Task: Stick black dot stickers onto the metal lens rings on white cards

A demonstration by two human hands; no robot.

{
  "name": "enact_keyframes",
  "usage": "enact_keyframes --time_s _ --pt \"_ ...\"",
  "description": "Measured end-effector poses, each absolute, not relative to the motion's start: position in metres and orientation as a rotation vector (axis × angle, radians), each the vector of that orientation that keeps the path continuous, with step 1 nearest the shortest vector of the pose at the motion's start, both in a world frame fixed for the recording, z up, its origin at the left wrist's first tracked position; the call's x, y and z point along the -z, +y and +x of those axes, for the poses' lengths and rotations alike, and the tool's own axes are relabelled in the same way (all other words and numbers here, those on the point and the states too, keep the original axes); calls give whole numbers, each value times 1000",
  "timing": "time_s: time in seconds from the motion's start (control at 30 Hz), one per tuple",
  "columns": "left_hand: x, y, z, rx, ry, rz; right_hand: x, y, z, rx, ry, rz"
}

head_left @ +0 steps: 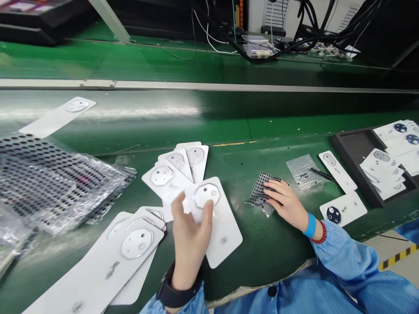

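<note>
My left hand (190,237) is over a white phone-back-shaped panel (225,231) with a silver ringed camera area. Its thumb lies at that camera area, while the index finger is held apart from the thumb. Beyond it, several similar white panels (160,175) overlap in a fan. My right hand (288,205) rests with extended fingers on a small sheet of black dots (260,188); the fingertips touch the sheet, and whether a dot sticks to them cannot be seen. A clear sheet with few dots (304,171) lies further right, a black pen-like tool (323,175) across its edge.
Stacked white panels (94,274) fill the front left, near plastic-wrapped dotted sheets (65,183). One panel (59,117) lies at the back left. At right are two single panels (338,172) and a black tray (353,152) holding more. Cables (304,43) run along the rear shelf.
</note>
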State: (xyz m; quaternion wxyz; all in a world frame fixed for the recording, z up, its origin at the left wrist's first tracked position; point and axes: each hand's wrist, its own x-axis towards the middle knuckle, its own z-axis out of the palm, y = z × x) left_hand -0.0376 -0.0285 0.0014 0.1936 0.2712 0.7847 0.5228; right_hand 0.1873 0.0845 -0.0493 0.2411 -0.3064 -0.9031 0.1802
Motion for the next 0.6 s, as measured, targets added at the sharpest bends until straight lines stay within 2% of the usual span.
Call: enact_keyframes --time_s 0.17,0.33,0.47,0.6 --pt "4 -18 -26 -1174 1909 1009 14 75 196 -420 -2341 -681" --pt "-4 -8 -3 -1128 1434 853 -6 68 191 -492 -2430 -620" --pt "-2 -7 4 -1120 1397 752 -13 68 177 -701 -2283 -610" --pt "0 -9 6 -1133 1304 645 -9 69 166 -722 -2260 -523"
